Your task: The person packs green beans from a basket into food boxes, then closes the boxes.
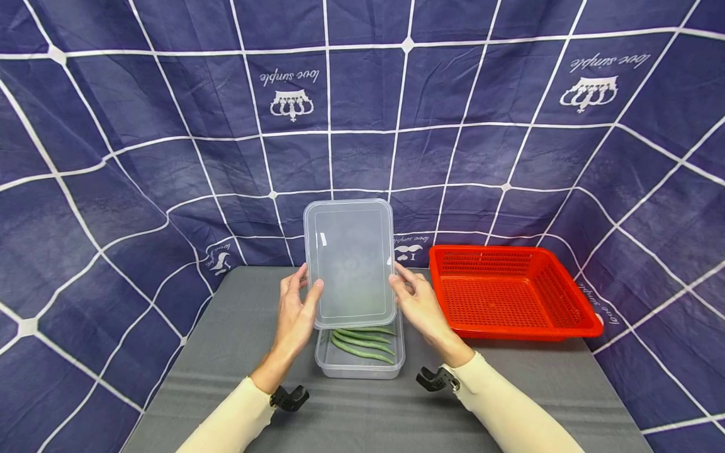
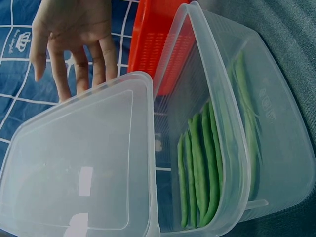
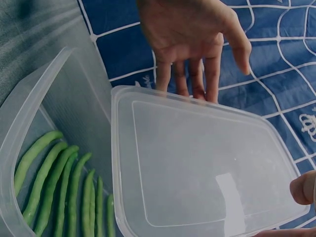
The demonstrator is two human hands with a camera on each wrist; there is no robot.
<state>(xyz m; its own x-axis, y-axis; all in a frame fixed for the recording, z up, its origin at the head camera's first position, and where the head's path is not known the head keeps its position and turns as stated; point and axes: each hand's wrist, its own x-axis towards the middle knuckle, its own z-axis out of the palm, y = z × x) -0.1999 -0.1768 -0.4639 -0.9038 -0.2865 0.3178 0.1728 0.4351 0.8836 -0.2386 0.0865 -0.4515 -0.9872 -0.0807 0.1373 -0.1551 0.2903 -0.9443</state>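
A translucent plastic lid (image 1: 351, 264) is held tilted up over the back part of a clear plastic container (image 1: 359, 371), its lower edge overlapping the container in the head view. My left hand (image 1: 299, 308) holds the lid at its left side, fingers reaching behind the edge. On the opposite side my right hand (image 1: 420, 308) holds it, thumb at the edge and fingers partly hidden behind. Inside the container lie several long green beans (image 3: 64, 182), side by side. The lid hides part of them in the head view.
At the right on the grey table (image 1: 238, 352) sits a red perforated plastic basket (image 1: 515, 330), close beside my right hand. A blue cloth with white grid lines (image 1: 362, 163) hangs behind and along both sides of the table.
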